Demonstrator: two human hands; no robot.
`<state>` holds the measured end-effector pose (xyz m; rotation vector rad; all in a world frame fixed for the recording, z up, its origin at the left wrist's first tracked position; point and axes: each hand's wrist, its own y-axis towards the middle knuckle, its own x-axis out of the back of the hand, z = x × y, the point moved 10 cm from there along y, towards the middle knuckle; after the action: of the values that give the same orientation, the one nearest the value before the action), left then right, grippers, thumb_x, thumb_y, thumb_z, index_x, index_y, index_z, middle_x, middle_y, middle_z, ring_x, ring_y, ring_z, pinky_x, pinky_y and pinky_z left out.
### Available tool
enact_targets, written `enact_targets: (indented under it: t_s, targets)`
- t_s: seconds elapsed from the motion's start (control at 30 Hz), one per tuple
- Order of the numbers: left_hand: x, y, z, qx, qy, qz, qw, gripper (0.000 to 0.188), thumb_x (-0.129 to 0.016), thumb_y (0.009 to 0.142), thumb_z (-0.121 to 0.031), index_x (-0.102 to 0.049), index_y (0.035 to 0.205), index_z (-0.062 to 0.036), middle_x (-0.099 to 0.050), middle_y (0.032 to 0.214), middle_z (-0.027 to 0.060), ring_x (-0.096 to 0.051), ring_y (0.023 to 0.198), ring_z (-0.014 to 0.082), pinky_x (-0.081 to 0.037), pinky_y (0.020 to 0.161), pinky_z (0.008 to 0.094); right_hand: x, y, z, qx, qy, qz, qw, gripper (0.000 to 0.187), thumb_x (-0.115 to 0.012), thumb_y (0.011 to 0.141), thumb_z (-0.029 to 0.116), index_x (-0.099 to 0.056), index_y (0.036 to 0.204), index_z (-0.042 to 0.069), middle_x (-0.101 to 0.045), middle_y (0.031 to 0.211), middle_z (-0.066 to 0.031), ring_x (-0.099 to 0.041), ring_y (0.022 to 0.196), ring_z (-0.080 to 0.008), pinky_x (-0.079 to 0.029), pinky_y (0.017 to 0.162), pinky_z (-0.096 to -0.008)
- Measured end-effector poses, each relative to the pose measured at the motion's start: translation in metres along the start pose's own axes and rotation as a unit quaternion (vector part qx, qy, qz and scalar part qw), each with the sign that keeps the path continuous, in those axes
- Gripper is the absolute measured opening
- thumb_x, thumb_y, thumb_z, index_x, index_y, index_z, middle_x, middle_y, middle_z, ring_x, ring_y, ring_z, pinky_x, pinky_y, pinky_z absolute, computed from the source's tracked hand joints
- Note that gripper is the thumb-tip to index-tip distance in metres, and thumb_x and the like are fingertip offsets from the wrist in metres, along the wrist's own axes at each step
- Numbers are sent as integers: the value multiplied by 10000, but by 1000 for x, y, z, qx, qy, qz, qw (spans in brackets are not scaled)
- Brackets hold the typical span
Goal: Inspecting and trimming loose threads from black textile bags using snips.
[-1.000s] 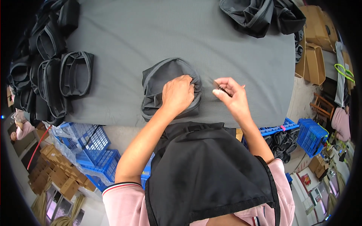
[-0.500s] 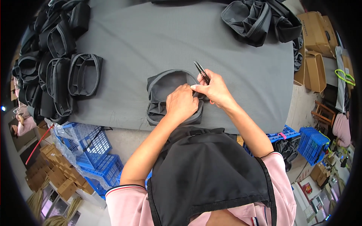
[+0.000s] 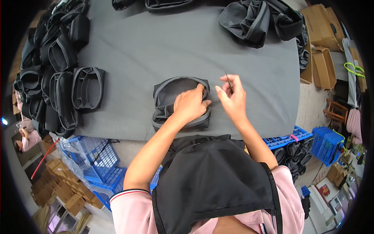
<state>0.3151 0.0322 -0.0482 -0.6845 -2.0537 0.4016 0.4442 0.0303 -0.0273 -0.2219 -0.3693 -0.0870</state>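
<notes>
A black zip pouch [image 3: 165, 91] with grey edging and inner dividers lies opened up on the grey-covered table [image 3: 156, 46], close in front of me. My left hand [image 3: 191, 104] reaches over it from the near side, its fingers bent around the pouch's right rim. That rim is pinched between the thumb and fingers; some fingertips are hidden inside. Just right of the pouch and apart from it, my right hand [image 3: 233, 95] is closed on small dark thread snips [image 3: 229, 82], which point away from me. They appear thin and edge-on here.
Several black pouches [image 3: 87, 87] are piled along the table's left side. More pouches [image 3: 247, 23] lie at the far right and far edge. Blue crates [image 3: 97, 156] stand below the table's left edge, cardboard boxes [image 3: 324, 66] beyond its right. Another person [image 3: 29, 138] is at far left.
My right hand has drawn back to the right, off the pouch rim, and the snips have turned edge-on. My left hand has shifted slightly and its fingers now reach along the right rim.
</notes>
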Motion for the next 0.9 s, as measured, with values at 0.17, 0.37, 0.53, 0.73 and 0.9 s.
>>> enact_targets:
  t_s: [0.17,0.37,0.53,0.73,0.9]
  targets:
    - [22,-18,-5,-14,-27,-15,999,364,-618,781,-232,-485,1057,-34,-625,907,212,-592,891,381,-451,740,474,0,-22,-19,-23,39,59,997,253,-622,815,74,-515,1036,13,-603,893,-49,-563,777,-105,-444,776,-249]
    - [31,-53,3,-41,-93,-18,995,359,-633,767,-285,-516,987,-26,-613,857,212,-585,834,397,-454,695,470,-27,-23,39,42,159,108,980,247,-600,800,-8,-565,1044,4,-457,746,54,-319,610,-19,-281,527,-178]
    - [50,-81,-10,-143,-216,-115,959,409,-641,738,-157,-524,1095,6,-584,1053,176,-552,1018,344,-432,873,392,-50,-35,69,160,107,126,973,106,-580,801,-43,-597,903,-17,-460,752,37,-396,638,-41,-351,590,-182]
    - [55,-103,-2,-104,-275,-92,951,444,-597,784,-175,-468,1117,89,-566,1088,254,-530,1056,371,-418,881,390,-55,-49,102,193,144,110,964,85,-573,805,-32,-511,750,-14,-406,753,6,-391,660,-71,-352,605,-211]
    - [46,-112,5,-79,-303,-97,945,473,-646,773,-230,-470,1069,94,-565,1048,256,-548,1018,341,-418,845,392,-52,-54,103,184,161,98,965,148,-566,827,3,-471,713,19,-383,720,19,-375,635,-63,-321,568,-206]
